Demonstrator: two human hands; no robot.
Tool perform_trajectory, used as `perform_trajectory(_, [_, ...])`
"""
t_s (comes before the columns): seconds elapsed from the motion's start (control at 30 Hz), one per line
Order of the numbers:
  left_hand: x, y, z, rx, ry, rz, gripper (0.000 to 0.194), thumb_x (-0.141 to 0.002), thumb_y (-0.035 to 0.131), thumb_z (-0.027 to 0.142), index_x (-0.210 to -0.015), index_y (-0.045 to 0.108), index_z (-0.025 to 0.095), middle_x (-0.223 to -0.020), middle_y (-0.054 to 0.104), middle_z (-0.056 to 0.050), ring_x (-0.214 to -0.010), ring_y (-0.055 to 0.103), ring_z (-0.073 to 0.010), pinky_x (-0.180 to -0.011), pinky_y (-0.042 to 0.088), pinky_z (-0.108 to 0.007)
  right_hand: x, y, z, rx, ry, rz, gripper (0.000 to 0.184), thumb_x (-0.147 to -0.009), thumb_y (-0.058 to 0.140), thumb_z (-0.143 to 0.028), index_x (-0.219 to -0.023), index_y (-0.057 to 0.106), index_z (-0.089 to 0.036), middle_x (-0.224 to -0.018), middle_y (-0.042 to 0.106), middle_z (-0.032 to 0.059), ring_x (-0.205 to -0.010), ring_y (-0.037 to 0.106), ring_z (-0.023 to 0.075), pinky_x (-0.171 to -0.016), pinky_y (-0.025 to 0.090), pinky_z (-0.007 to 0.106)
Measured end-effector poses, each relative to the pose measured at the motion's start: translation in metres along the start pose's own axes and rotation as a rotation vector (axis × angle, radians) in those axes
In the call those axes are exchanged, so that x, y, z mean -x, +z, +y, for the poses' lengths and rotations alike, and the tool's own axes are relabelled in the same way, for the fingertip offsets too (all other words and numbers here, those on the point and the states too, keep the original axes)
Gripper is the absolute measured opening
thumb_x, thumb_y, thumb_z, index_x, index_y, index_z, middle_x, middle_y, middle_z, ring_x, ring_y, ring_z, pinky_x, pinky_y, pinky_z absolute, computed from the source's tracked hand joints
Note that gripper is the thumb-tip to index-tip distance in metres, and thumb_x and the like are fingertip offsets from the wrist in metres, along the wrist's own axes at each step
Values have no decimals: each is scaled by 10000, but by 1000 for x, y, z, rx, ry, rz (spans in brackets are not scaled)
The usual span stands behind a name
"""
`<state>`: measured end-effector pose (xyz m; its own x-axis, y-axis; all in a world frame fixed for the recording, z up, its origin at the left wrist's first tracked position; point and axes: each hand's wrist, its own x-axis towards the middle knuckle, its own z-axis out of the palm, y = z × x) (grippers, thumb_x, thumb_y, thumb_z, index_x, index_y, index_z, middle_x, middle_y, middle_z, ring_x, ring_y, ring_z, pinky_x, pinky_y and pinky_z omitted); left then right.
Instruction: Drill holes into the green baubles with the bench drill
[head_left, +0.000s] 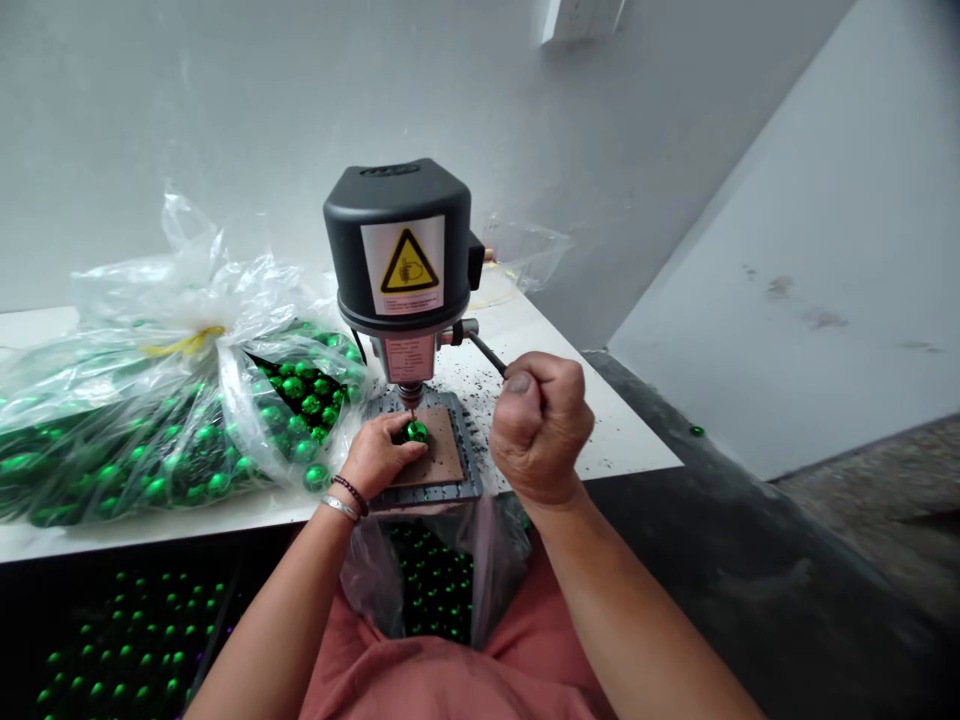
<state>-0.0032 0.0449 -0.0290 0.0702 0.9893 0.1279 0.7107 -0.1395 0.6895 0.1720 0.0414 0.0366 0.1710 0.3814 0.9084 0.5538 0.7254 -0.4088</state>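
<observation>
On the brown board (444,455) of a small black drill press (405,250), my left hand (379,450) pinches a shiny green ball (417,431) between thumb and fingers. The thin drill bit (412,412) comes down at the top of the ball; whether it has entered the ball I cannot tell. My right hand (541,425) is wrapped in a fist round the end of the press's feed lever (487,352), to the right of the machine. Dark shavings lie around the grey base (471,480).
A large clear plastic bag (232,370) of green balls, tied with yellow string, fills the table's left side. Another open bag (435,580) of green balls sits at my lap. More balls (127,650) lie below at left. One ball (697,431) is on the floor at right.
</observation>
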Motion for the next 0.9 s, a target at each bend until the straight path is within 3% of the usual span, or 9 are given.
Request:
perform_trajectory(0.4, [1, 1, 1, -61, -3, 17, 399, -686, 638, 305, -1065, 653, 182, -1114, 647, -92, -1020, 580, -235, -915, 420, -352, 26, 6, 4, -55, 54, 48, 149, -809, 367, -157, -896, 449, -245, -703, 483, -8, -586, 469, 118, -558, 410, 277])
perform_trajectory(0.5, [1, 2, 1, -65, -11, 33, 424, -681, 646, 285, -1090, 638, 171, -1117, 648, -93, -1027, 579, -227, -920, 421, -344, 4, 6, -1, -31, 22, 81, 134, -842, 351, -170, -851, 475, -219, -686, 479, -12, -589, 462, 96, -576, 395, 252])
perform_trajectory(0.6, [2, 4, 1, -48, -19, 60, 427, -673, 651, 262, -1089, 634, 172, -1111, 650, -84, -1030, 580, -211, -930, 420, -327, -38, 10, -7, -33, -16, 102, 189, -876, 336, -204, -734, 458, -180, -624, 451, -24, -571, 427, 69, -579, 360, 226])
perform_trajectory(0.7, [12, -3, 4, -21, -38, 79, 412, -679, 644, 266, -1080, 635, 169, -1092, 654, -77, -1009, 587, -204, -914, 431, -316, -76, 15, -11, -62, 75, 15, 275, -885, 328, -276, -646, 410, -167, -553, 367, -44, -530, 363, 53, -549, 311, 217])
perform_trajectory(0.83, [35, -26, 10, 25, 6, -186, 472, -657, 679, 358, -1091, 636, 179, -993, 679, -62, -866, 618, -189, -781, 479, -280, -93, 18, -10, -67, 148, -64, 311, -876, 346, -320, -615, 398, -159, -546, 345, -55, -544, 332, 37, -567, 296, 204])
perform_trajectory(0.9, [40, -37, 9, 28, 35, -245, 522, -645, 687, 416, -1105, 630, 175, -1009, 674, -71, -841, 616, -186, -746, 482, -268, -91, 19, -9, -81, 164, -57, 319, -878, 339, -333, -618, 398, -159, -560, 352, -55, -548, 339, 34, -577, 300, 204])
